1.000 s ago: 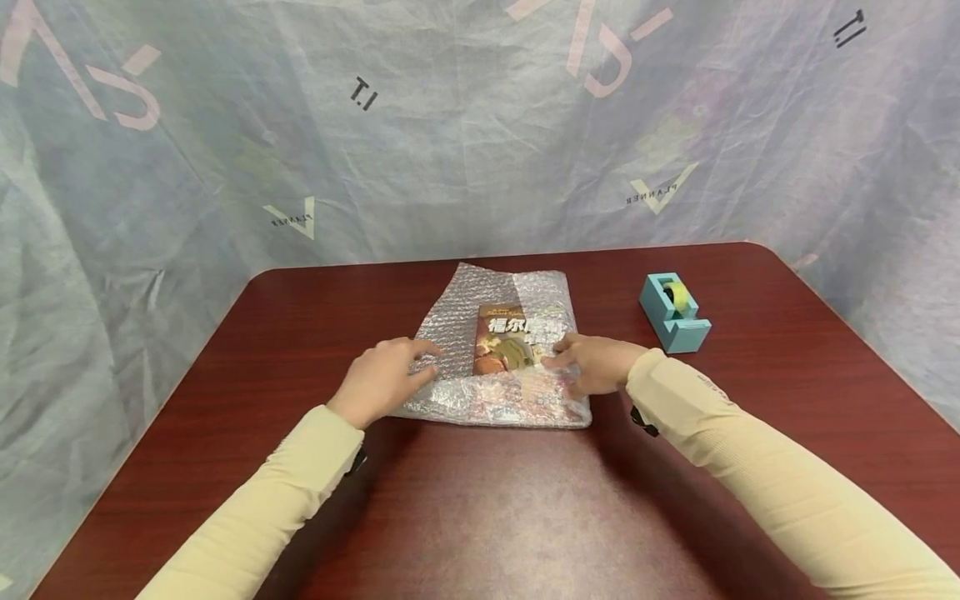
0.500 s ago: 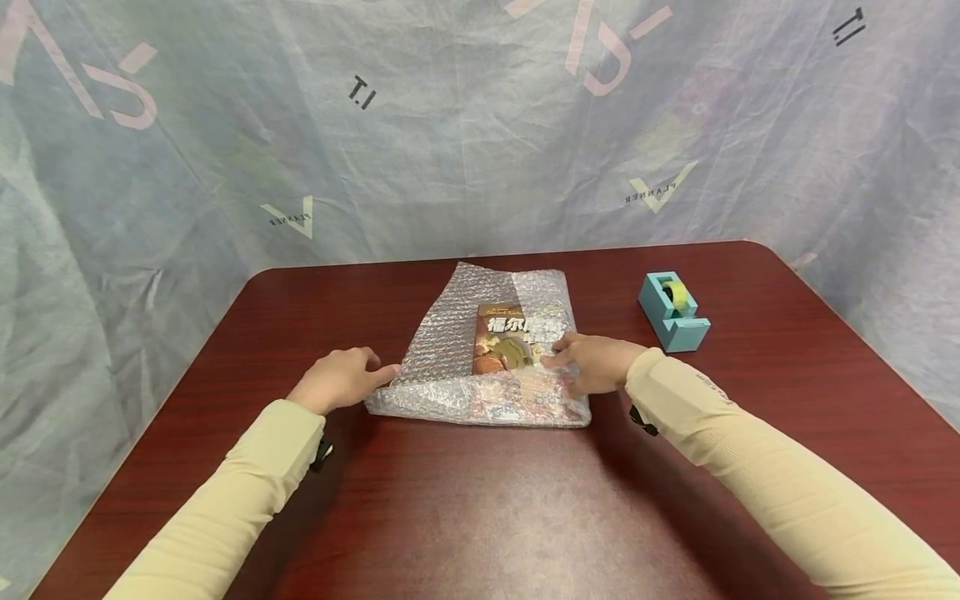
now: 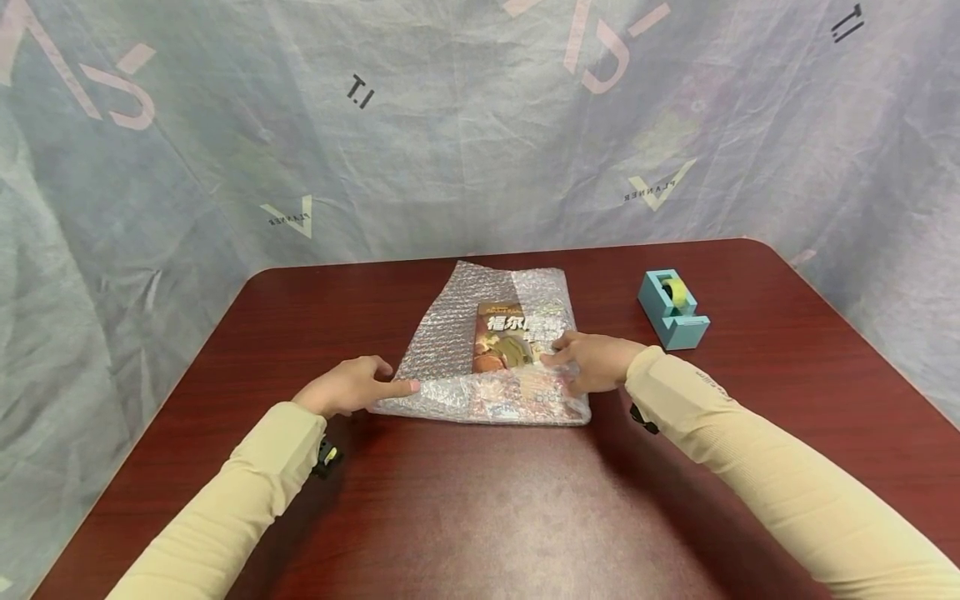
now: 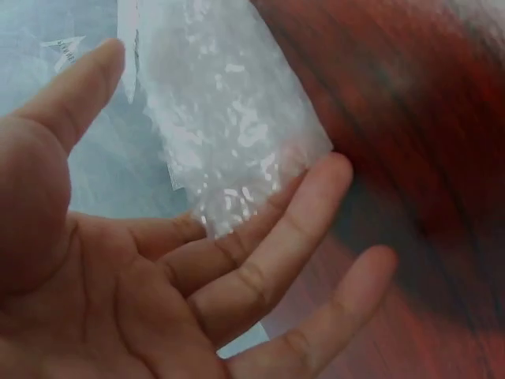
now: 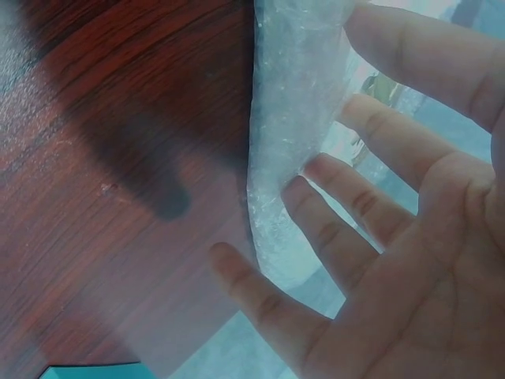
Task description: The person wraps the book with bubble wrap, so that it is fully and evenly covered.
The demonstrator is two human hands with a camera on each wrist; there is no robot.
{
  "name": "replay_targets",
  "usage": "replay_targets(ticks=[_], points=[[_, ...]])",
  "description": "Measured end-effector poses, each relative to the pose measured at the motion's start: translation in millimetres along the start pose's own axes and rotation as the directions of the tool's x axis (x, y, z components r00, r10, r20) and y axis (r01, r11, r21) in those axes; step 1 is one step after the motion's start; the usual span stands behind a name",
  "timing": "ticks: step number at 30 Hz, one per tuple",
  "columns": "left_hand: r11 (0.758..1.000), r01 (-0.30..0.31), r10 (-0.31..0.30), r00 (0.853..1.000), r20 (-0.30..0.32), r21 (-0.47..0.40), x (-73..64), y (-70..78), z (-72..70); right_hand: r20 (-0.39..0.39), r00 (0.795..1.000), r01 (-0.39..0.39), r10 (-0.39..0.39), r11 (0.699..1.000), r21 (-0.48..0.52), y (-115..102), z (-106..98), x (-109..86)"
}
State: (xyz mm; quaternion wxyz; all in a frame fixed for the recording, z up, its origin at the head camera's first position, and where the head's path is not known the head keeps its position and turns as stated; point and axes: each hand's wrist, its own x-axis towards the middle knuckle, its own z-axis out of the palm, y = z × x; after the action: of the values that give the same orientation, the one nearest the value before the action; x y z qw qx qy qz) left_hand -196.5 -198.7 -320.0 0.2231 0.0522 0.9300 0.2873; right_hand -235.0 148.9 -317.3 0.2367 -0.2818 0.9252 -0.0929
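Observation:
A book (image 3: 504, 337) with a brown, illustrated cover and white Chinese characters lies on a sheet of bubble wrap (image 3: 442, 333). The sheet's near edge is folded up over the book's lower part, and its right side is folded over as well. My left hand (image 3: 347, 387) is at the left end of the near fold. In the left wrist view its fingers (image 4: 316, 197) extend along the wrap's corner, with the thumb held apart. My right hand (image 3: 600, 362) rests at the wrap's right edge, its fingers (image 5: 331, 229) spread and nearly straight, fingertips on the plastic.
At the right of the dark red wooden table (image 3: 480, 508) stands a light blue tape dispenser (image 3: 673, 312) with a yellow roll. A grey printed cloth (image 3: 450, 150) hangs behind and beside the table.
My left hand has moved left along the near fold, and its thumb now reaches over it. The left part of that fold lies further out. My right hand stays in place.

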Motion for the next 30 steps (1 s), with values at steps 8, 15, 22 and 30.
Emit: replay_targets(ticks=[8,15,22,30], points=[[0.993,0.065,-0.063,0.998,0.023,-0.101,-0.2,4.7,2.8,-0.007,1.0,0.01,-0.01,1.0,0.003,0.5,0.2,-1.6],[0.999,0.024,-0.024,1.0,-0.006,-0.038,1.0,6.1,2.9,-0.013,1.0,0.02,-0.02,1.0,0.001,0.6,0.8,-1.6],[1.0,-0.02,0.019,0.999,-0.043,-0.02,-1.5,8.5,2.0,-0.003,1.0,0.01,-0.01,1.0,0.013,1.3,2.1,-1.2],[0.998,0.039,-0.039,0.999,0.006,-0.059,-5.0,13.1,2.9,-0.009,1.0,0.026,-0.026,1.0,-0.006,0.7,1.5,-1.5]])
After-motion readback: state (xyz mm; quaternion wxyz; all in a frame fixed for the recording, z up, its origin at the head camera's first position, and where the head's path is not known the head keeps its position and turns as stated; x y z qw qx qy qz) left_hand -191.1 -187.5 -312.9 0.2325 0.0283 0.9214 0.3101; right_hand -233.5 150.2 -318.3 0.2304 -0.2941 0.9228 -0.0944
